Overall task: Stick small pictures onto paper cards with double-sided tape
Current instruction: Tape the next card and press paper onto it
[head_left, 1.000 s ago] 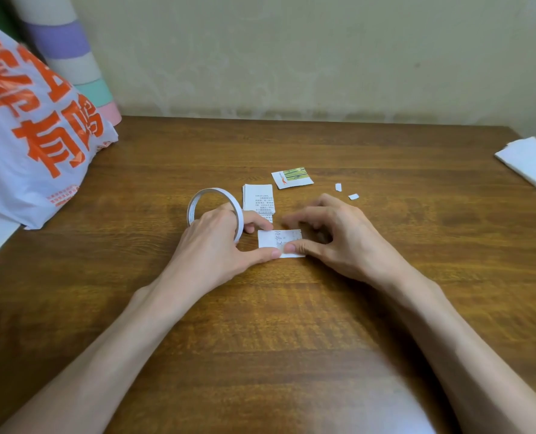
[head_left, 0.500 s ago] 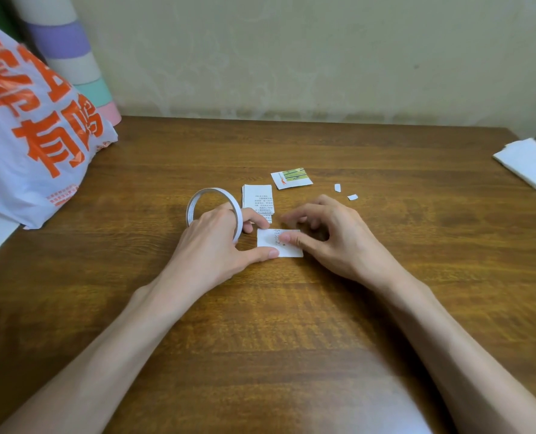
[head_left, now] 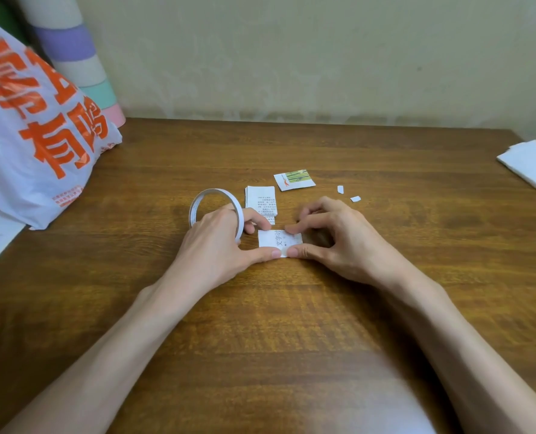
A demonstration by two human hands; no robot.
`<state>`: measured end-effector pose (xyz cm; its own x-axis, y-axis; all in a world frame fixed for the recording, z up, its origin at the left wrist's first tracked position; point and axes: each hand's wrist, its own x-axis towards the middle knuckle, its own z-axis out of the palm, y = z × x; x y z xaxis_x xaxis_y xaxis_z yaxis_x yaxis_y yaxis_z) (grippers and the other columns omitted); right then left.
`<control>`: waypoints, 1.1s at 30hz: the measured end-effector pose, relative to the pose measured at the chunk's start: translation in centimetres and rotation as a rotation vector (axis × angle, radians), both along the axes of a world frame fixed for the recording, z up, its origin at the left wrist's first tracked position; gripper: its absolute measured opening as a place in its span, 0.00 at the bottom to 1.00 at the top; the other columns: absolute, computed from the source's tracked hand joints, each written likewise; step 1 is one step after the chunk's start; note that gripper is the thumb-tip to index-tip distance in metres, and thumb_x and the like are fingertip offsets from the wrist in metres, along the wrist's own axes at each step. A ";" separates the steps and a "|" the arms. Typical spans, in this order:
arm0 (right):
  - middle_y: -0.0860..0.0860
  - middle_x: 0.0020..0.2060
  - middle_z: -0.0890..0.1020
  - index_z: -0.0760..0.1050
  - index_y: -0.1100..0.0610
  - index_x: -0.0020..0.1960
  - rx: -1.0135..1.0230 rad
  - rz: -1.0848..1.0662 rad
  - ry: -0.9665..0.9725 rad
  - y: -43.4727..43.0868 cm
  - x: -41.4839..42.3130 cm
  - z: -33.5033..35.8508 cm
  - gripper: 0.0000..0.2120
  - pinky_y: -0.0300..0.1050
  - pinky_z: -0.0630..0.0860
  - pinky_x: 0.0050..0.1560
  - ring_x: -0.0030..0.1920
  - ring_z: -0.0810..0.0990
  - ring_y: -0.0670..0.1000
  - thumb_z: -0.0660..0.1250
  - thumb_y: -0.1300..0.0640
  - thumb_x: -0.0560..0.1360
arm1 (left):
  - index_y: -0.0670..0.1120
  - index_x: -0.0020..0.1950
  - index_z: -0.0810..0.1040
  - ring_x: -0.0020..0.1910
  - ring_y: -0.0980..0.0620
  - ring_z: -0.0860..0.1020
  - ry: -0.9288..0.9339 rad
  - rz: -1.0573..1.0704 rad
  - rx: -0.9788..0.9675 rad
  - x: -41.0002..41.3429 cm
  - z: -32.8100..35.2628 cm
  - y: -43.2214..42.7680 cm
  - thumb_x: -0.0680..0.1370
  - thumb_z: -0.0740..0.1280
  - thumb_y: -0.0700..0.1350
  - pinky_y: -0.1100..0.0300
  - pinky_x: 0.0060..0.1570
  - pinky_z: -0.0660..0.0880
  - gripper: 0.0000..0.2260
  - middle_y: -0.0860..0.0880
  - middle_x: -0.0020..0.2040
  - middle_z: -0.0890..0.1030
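A small white paper card (head_left: 278,240) with printed characters lies flat on the wooden table (head_left: 291,324). My left hand (head_left: 216,245) grips the white double-sided tape roll (head_left: 211,192), fingers through the ring, and its thumb presses the card's near left corner. My right hand (head_left: 335,239) pinches the card, index fingertip on its far edge and thumb on its near edge. Just beyond sits a stack of printed paper cards (head_left: 260,198). A small picture with green bamboo (head_left: 294,180) lies farther back.
Two tiny white paper scraps (head_left: 340,189) (head_left: 355,199) lie right of the picture. A white plastic bag with orange lettering (head_left: 34,130) fills the left side, a striped roll (head_left: 72,57) behind it. Folded white paper (head_left: 529,164) sits at the right edge.
My right index finger moved from the card's middle to its far edge, and the thumb returned to the near edge. The left hand and tape roll stayed in place.
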<state>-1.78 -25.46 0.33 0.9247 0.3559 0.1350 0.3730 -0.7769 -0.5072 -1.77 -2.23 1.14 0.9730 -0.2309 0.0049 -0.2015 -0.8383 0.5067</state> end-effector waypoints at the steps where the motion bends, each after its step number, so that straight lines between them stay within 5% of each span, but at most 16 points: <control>1: 0.44 0.56 0.77 0.86 0.45 0.60 0.003 0.000 -0.011 0.1 0.0 -0.1 0.19 0.45 0.72 0.61 0.58 0.77 0.51 0.76 0.40 0.71 | 0.64 0.60 0.79 0.37 0.62 0.74 0.007 0.004 -0.004 0.0 0.0 0.0 0.70 0.76 0.67 0.56 0.45 0.78 0.21 0.62 0.50 0.78; 6: 0.42 0.54 0.77 0.86 0.45 0.57 0.011 0.003 -0.068 0.1 0.0 -0.5 0.15 0.42 0.72 0.54 0.55 0.76 0.47 0.76 0.41 0.73 | 0.62 0.63 0.79 0.30 0.63 0.73 0.018 0.017 -0.038 0.0 0.3 0.0 0.70 0.77 0.66 0.59 0.42 0.75 0.24 0.62 0.49 0.78; 10: 0.43 0.53 0.79 0.87 0.46 0.57 0.157 -0.050 -0.147 0.5 0.0 -0.5 0.14 0.27 0.67 0.48 0.48 0.78 0.41 0.76 0.43 0.74 | 0.61 0.57 0.81 0.32 0.68 0.78 0.053 0.058 -0.206 -0.1 0.3 0.3 0.72 0.75 0.64 0.65 0.37 0.72 0.16 0.64 0.32 0.80; 12: 0.43 0.53 0.79 0.87 0.48 0.58 0.218 -0.059 -0.194 0.9 -0.1 -0.5 0.16 0.28 0.69 0.48 0.49 0.79 0.43 0.76 0.42 0.74 | 0.57 0.53 0.84 0.37 0.68 0.81 0.101 0.092 -0.420 0.0 0.2 0.5 0.75 0.75 0.59 0.70 0.38 0.74 0.10 0.63 0.35 0.84; 14: 0.45 0.53 0.80 0.85 0.49 0.60 0.309 -0.070 -0.189 1.6 -0.4 -0.6 0.18 0.34 0.75 0.47 0.48 0.81 0.47 0.76 0.43 0.73 | 0.51 0.52 0.87 0.32 0.65 0.79 0.166 0.087 -0.680 -0.3 0.3 0.4 0.78 0.75 0.51 0.70 0.36 0.72 0.06 0.57 0.38 0.86; 17: 0.49 0.56 0.85 0.81 0.51 0.67 0.596 -0.140 0.052 2.5 -0.7 -0.2 0.24 0.39 0.80 0.44 0.45 0.86 0.47 0.78 0.46 0.73 | 0.46 0.51 0.88 0.29 0.60 0.72 0.184 0.054 -0.820 -0.8 0.7 0.1 0.80 0.73 0.47 0.68 0.34 0.70 0.06 0.53 0.38 0.85; 20: 0.51 0.40 0.86 0.85 0.62 0.53 0.774 -0.158 0.225 2.4 -1.0 0.1 0.13 0.33 0.73 0.35 0.32 0.80 0.41 0.76 0.51 0.77 | 0.46 0.51 0.87 0.30 0.56 0.69 0.174 0.027 -0.834 -1.0 0.8 0.0 0.80 0.73 0.47 0.65 0.34 0.68 0.06 0.44 0.39 0.84; 22: 0.55 0.35 0.85 0.84 0.66 0.51 0.856 -0.155 0.260 2.3 -1.2 0.0 0.13 0.32 0.72 0.33 0.30 0.79 0.43 0.75 0.54 0.78 | 0.47 0.53 0.88 0.29 0.60 0.73 0.172 0.024 -0.831 -1.0 0.6 -0.1 0.81 0.73 0.45 0.68 0.35 0.70 0.05 0.49 0.38 0.85; 25: 0.57 0.36 0.85 0.84 0.68 0.51 0.861 -0.135 0.263 2.5 -1.2 0.1 0.13 0.31 0.72 0.34 0.32 0.80 0.44 0.74 0.56 0.79 | 0.48 0.56 0.87 0.29 0.63 0.75 0.171 0.022 -0.859 -1.3 0.4 -0.5 0.81 0.73 0.45 0.71 0.35 0.71 0.06 0.55 0.40 0.86; 30: 0.60 0.44 0.87 0.84 0.61 0.52 0.866 -0.148 0.267 2.9 -1.3 0.1 0.11 0.39 0.75 0.38 0.38 0.83 0.49 0.74 0.53 0.79 | 0.51 0.58 0.87 0.28 0.61 0.72 0.163 0.041 -0.890 -1.3 0.3 -0.9 0.81 0.72 0.45 0.67 0.32 0.69 0.07 0.49 0.46 0.88; 33: 0.59 0.42 0.85 0.83 0.64 0.51 0.908 -0.135 0.267 3.2 -1.4 0.0 0.09 0.37 0.75 0.36 0.37 0.81 0.49 0.74 0.57 0.79 | 0.51 0.58 0.87 0.28 0.60 0.71 0.156 0.062 -0.864 -1.3 0.2 -0.9 0.81 0.72 0.46 0.67 0.32 0.70 0.07 0.50 0.48 0.88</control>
